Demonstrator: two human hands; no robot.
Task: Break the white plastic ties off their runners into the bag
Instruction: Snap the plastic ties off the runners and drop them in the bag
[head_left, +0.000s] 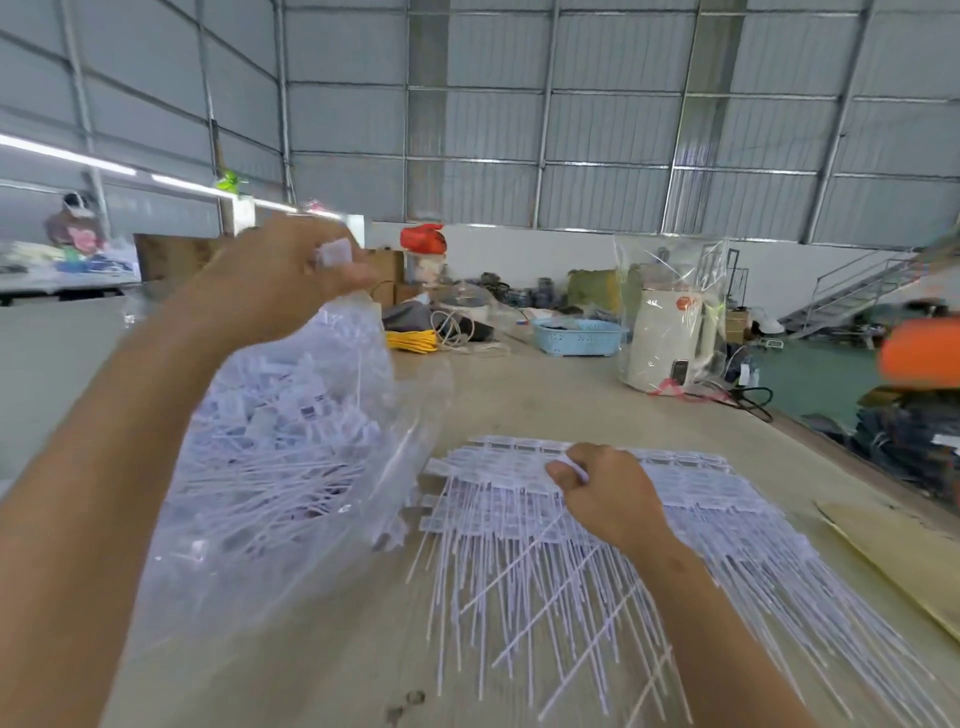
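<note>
Left hand (291, 270): raised, fingers curled round white tie heads and the mouth of the clear plastic bag (291, 467).
Right hand (602, 493): pinches a tie head on the runner sheets (649, 499), which lie beneath it on the table (545, 384).
Progress: bag, left of the right hand, holds many loose ties; a thick stack of sheets remains.
Surroundings: blue basket (576, 335) and white appliance (665, 338) stand well beyond the right hand, clear of the work.

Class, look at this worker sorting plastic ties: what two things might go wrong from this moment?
The left hand holds the clear bag up by its top with white pieces pinched; the full bag may sag or tip, spilling ties. The right hand pinches one piece in the stacked ties; pulling could drag or scatter the loose stack on the table.
</note>
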